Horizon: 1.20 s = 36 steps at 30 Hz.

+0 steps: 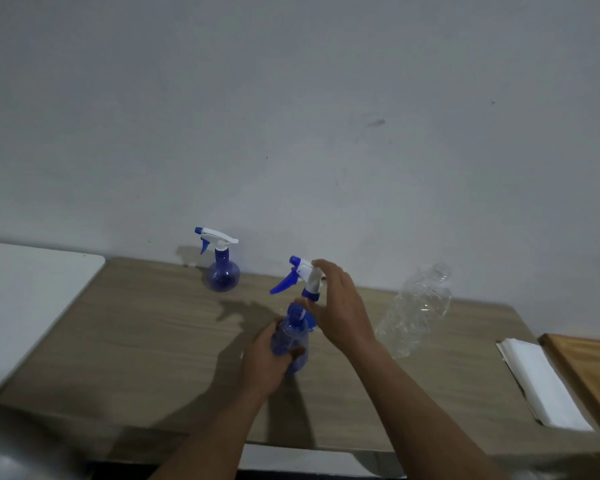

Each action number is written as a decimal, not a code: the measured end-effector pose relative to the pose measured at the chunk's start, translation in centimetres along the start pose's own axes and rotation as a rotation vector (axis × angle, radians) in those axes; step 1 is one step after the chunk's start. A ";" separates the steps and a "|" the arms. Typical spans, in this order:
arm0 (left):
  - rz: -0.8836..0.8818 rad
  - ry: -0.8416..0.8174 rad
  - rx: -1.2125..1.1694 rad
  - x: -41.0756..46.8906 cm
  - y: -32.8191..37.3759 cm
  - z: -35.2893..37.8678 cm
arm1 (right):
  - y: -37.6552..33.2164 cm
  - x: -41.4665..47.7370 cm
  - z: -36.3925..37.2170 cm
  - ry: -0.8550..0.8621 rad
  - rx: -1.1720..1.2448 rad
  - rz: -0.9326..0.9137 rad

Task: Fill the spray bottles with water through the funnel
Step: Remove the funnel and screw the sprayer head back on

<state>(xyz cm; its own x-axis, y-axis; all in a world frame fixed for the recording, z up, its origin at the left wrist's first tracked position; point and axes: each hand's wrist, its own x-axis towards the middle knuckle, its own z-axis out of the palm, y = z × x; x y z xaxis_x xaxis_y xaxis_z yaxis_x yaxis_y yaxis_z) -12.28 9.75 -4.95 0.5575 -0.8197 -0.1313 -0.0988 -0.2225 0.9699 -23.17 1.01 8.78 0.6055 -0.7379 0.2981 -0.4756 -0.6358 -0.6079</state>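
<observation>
The left hand (269, 358) grips the blue spray bottle (291, 336) on the worktop (146, 327), the right hand (336, 303) holds its trigger head (300, 277) lifted just above the neck

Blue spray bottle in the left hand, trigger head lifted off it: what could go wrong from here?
1. The right hand holds the white-and-blue trigger spray head just above the translucent blue spray bottle gripped by the left hand; the head could drip onto the wooden tabletop.
2. The clear plastic water bottle stands, apparently uncapped, beside the right forearm; a careless sweep could topple it.
</observation>
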 end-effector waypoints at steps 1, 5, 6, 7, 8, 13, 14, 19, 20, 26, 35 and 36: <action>0.002 0.011 -0.010 0.1 -0.2 0.0 | 0.0 -0.1 0.5 -0.038 -0.002 0.015; -0.006 0.048 -0.066 -0.1 0.1 0.3 | 0.7 -0.2 2.4 -0.155 -0.018 0.023; 0.002 0.043 -0.082 -0.3 0.2 0.4 | 0.8 -0.3 2.6 -0.176 -0.016 0.032; -0.004 0.036 -0.110 -0.4 0.4 0.4 | 1.0 -0.5 2.7 -0.191 -0.008 0.044; -0.012 0.038 -0.117 -0.5 0.4 0.3 | 1.1 -0.6 2.8 -0.196 0.007 0.055; -0.025 0.043 -0.163 -0.5 -0.2 0.1 | 1.8 -1.0 3.0 -0.185 0.066 0.037; -0.017 0.043 -0.155 -0.5 0.0 0.1 | 1.9 -1.0 3.1 -0.169 0.093 0.053; -0.012 0.037 -0.215 -0.5 0.3 0.1 | 2.5 -1.1 3.9 -0.115 0.215 0.140; -0.018 0.042 -0.223 -0.4 0.1 0.1 | 2.5 -1.0 4.0 -0.107 0.213 0.148; -0.016 0.032 -0.237 -0.5 0.0 0.2 | 2.2 -1.0 3.0 -0.170 0.209 0.154; 0.041 0.035 -0.155 -0.9 0.7 0.3 | 2.7 -1.3 3.5 -0.180 0.393 0.248; 0.048 0.031 -0.159 -0.9 0.7 0.3 | 2.9 -1.5 3.6 -0.171 0.427 0.246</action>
<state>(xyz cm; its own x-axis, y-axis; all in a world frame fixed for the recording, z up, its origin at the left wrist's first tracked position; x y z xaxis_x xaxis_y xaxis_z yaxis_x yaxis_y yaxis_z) -13.08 10.17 -4.22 0.5811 -0.8099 -0.0799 0.0047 -0.0949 0.9955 -23.12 1.05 3.88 0.6208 -0.7839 0.0060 -0.3360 -0.2730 -0.9014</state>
